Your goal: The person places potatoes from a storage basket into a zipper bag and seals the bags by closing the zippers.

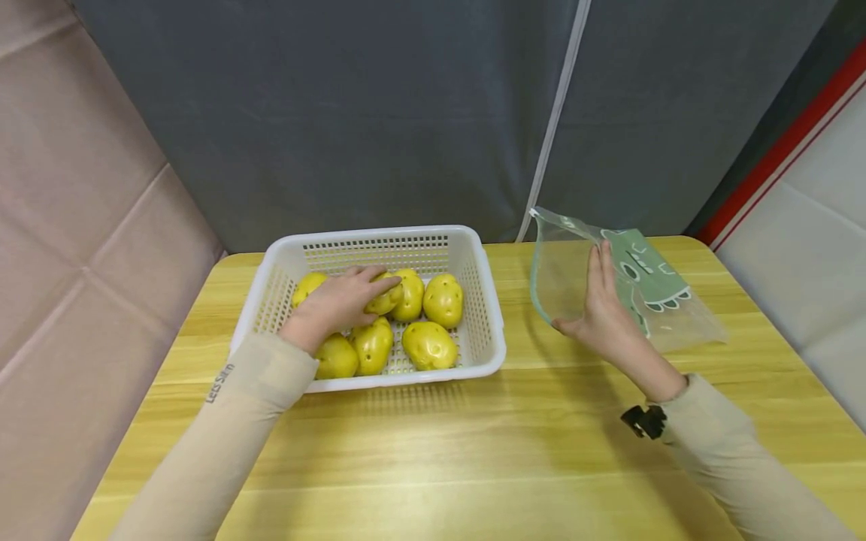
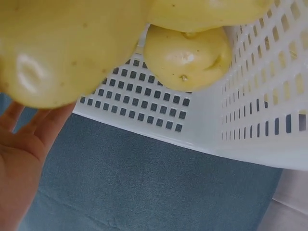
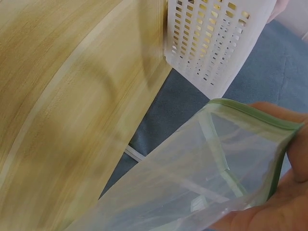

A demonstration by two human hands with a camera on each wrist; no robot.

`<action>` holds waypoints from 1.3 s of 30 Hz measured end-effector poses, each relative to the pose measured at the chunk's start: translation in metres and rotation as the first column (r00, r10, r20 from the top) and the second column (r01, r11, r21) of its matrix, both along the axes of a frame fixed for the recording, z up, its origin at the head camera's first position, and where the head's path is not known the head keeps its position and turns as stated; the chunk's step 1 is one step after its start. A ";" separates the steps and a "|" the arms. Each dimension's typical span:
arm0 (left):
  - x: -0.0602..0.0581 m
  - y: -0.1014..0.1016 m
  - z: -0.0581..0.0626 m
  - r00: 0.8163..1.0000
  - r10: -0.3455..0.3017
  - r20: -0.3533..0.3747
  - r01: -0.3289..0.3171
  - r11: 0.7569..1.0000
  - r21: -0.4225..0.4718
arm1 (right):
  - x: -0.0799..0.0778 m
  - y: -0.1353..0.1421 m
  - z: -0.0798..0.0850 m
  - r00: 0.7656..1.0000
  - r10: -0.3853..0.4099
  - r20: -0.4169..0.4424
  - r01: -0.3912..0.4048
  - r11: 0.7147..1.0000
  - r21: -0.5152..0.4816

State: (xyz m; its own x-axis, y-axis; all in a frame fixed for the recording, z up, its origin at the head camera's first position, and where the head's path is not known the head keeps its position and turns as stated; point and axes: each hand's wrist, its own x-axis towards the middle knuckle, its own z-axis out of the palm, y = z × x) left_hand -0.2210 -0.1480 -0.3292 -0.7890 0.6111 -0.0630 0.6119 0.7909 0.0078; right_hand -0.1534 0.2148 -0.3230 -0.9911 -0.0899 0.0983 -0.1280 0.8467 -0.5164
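My left hand (image 1: 345, 299) reaches into a white plastic basket (image 1: 489, 308) and grips a yellow potato (image 1: 384, 300), fingers over its far side and thumb at the near side. In the left wrist view that potato (image 2: 62, 53) looms large against the fingers (image 2: 45, 122). Several more potatoes (image 1: 430, 346) lie in the basket. To the right, my right hand (image 1: 605, 315) holds a clear zip bag (image 1: 564, 270) at its mouth, fingers extended upward and thumb apart. The bag's green zip edge (image 3: 255, 114) bows open in the right wrist view; a green cartoon print (image 1: 649, 270) covers its far part.
Basket and bag are on a wooden table (image 1: 433, 466), with a strip of tabletop between them. A grey cloth partition (image 1: 338, 113) stands right behind the table's back edge. Pale padded panels (image 1: 88, 263) flank the left side, and a white panel (image 1: 812, 225) the right.
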 end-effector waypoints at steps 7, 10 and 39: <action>0.002 0.004 0.008 0.999 -0.019 -0.049 0.023 0.996 0.080 | 0.000 0.001 0.001 1.000 0.012 -0.008 -0.012 1.000 -0.003; 0.003 0.008 0.013 0.998 -0.021 -0.058 0.027 0.994 0.104 | 0.000 0.002 0.002 1.000 0.014 -0.006 -0.014 1.000 -0.007; 0.015 0.069 0.038 0.893 -0.161 -0.420 0.270 0.939 0.213 | 0.000 -0.005 0.021 0.998 0.051 0.022 -0.050 0.998 -0.023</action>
